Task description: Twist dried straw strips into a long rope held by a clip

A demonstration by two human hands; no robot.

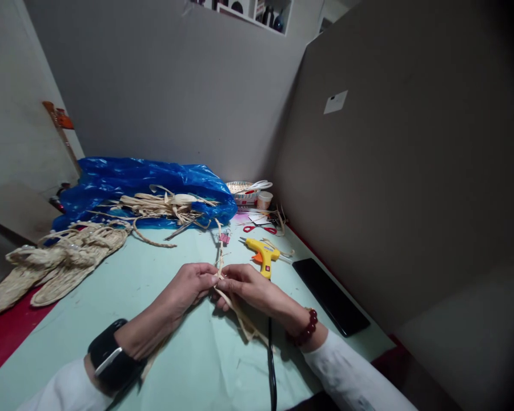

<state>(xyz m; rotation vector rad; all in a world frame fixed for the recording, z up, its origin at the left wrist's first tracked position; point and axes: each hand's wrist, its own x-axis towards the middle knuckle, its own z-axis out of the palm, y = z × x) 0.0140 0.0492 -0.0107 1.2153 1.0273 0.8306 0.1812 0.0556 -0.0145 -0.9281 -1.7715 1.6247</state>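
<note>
Pale green tabletop (pixel 201 365), both hands (pixel 191 285) (pixel 251 286) closed — pinching straw braid (pixel 221 257), glue gun (pixel 264 251) nearby

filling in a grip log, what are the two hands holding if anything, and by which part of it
The left hand and right hand together pinch a pale braid at its near end, where it meets the loose strips.

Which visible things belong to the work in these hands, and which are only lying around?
Work in hand:
pale strand, held by left hand and right hand
pink clip, against the strand
fibre strips on the blue bag, probably

Apparently lying about:
yellow glue gun
red-handled scissors
black flat object
woven sandals
</note>
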